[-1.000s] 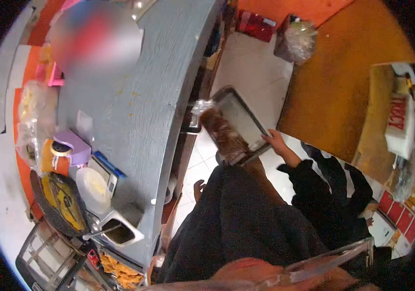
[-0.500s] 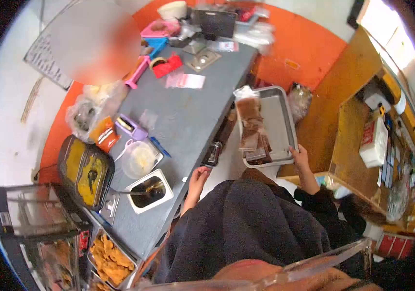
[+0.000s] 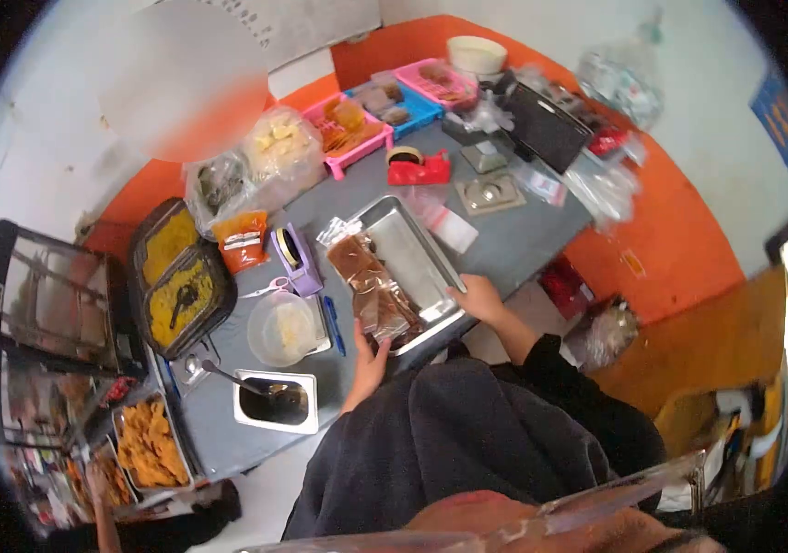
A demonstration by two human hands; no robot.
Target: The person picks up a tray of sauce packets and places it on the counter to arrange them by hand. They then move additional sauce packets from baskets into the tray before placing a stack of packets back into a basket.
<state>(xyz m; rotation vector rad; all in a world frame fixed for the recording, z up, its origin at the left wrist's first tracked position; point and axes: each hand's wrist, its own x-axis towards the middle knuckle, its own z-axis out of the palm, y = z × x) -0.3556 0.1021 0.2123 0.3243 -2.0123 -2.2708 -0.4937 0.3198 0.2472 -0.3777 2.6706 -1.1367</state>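
A rectangular metal tray (image 3: 428, 281) is over the near edge of the grey table. On its left side lie clear plastic packets of brown contents (image 3: 357, 267), overlapping lengthwise. My right hand (image 3: 481, 298) grips the tray's right rim, fingers closed over the edge. At the near left corner, my left hand (image 3: 369, 364) holds the tray's edge beside the packets, thumb toward the inside. Just left of it are a blue pen (image 3: 334, 325) and a round translucent tub (image 3: 269, 341) with pale contents.
A metal pan of dark liquid (image 3: 251, 410) with a ladle stands near the front edge. Fried pieces fill a tray (image 3: 186, 465) at lower left, where another person's hand (image 3: 97, 481) shows. A purple tape dispenser (image 3: 306, 275), red tape dispenser (image 3: 420, 173) and black two-part container (image 3: 228, 300) stand behind.
The tray has moved from beside the table, left and up over the tabletop, with my right hand on its rim. My left hand has come to its near left corner. The view has turned.
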